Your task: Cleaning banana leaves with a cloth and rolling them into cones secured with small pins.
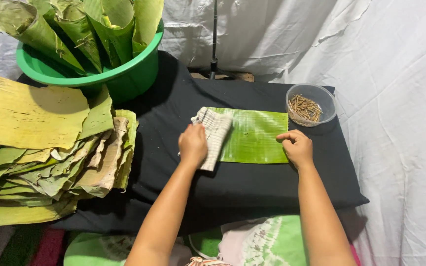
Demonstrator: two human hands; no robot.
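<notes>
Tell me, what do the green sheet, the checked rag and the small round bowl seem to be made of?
Green sheet: likely banana leaf, glossy, with fine parallel ribs.
Checked rag under the left hand: woven cloth, soft and crumpled.
Small round bowl: probably clear plastic, since the thin sticks show through its wall.

The left hand [193, 144] presses a checked cloth [214, 135] onto the left end of a green banana leaf piece [255, 135] lying flat on a black cloth-covered table [173, 113]. The right hand [298, 147] rests on the leaf's right edge. A clear bowl of small sticks [310, 105] stands just behind it, a stack of leaves [45, 152] and a green basin [124, 76] of rolled leaves to the left
</notes>
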